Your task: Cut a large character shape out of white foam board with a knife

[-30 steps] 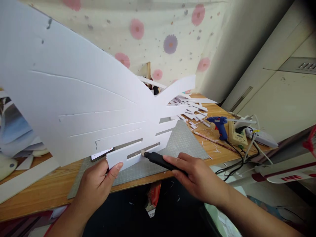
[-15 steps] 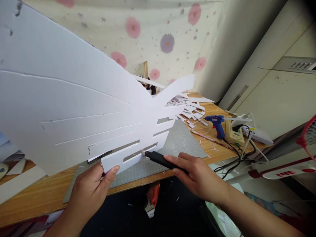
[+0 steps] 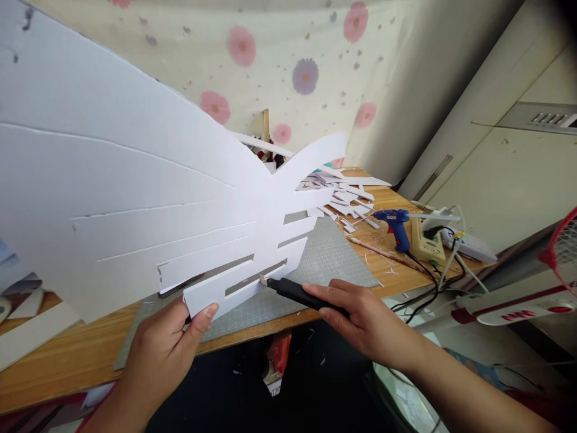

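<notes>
A large white foam board (image 3: 148, 156) stands tilted before me, with curved edges, long scored lines and several cut-out slots near its lower right. My left hand (image 3: 169, 340) pinches its bottom corner between thumb and fingers. In my right hand (image 3: 356, 313) is a black utility knife (image 3: 295, 293), its blade tip at the lower edge of the lowest slot (image 3: 256, 276). Beneath the board a grey cutting mat (image 3: 322, 261) lies on the wooden table (image 3: 67, 367). A dark flat object (image 3: 180, 284) shows partly behind the board.
White offcuts (image 3: 347, 198) are heaped at the table's back right. A blue glue gun (image 3: 395, 225) stands beside a power strip (image 3: 426, 240) with tangled cords. A thin stick (image 3: 383, 252) lies nearby. At the far right is a red-and-white racket (image 3: 518, 311); a flowered curtain (image 3: 288, 42) hangs behind.
The board has tilted and shifted slightly to the left. The knife's blade stays at the lowest slot, its handle moving slightly right with my right hand. Both hands keep their grip.
</notes>
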The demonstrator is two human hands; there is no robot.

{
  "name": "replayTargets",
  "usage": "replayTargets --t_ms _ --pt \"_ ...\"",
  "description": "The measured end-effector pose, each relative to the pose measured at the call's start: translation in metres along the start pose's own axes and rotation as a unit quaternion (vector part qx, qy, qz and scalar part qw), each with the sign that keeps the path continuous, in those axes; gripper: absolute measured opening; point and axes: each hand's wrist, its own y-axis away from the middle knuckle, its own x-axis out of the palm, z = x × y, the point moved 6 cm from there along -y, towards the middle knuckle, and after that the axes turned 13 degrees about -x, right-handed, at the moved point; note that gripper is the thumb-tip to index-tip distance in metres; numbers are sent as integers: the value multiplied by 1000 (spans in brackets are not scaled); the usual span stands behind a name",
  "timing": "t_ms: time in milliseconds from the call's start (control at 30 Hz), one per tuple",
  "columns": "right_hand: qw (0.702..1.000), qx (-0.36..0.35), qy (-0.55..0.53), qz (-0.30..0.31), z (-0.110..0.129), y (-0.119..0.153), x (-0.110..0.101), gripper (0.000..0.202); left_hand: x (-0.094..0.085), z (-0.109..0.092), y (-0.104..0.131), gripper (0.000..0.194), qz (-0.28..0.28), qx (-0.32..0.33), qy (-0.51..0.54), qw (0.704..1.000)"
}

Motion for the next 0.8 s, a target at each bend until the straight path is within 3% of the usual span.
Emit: replayTargets --t_ms 333,500,800 --pt "997 -3 77 24 2 3 -3 49 1 1 2 46 10 -8 11 1000" --pt "994 13 109 2 -10 7 -14 44 0 0 2 50 3 -6 6 1000" --pt "998 -3 54 8 -1 4 -7 47 -2 -2 0 57 -11 -1 -2 1000"
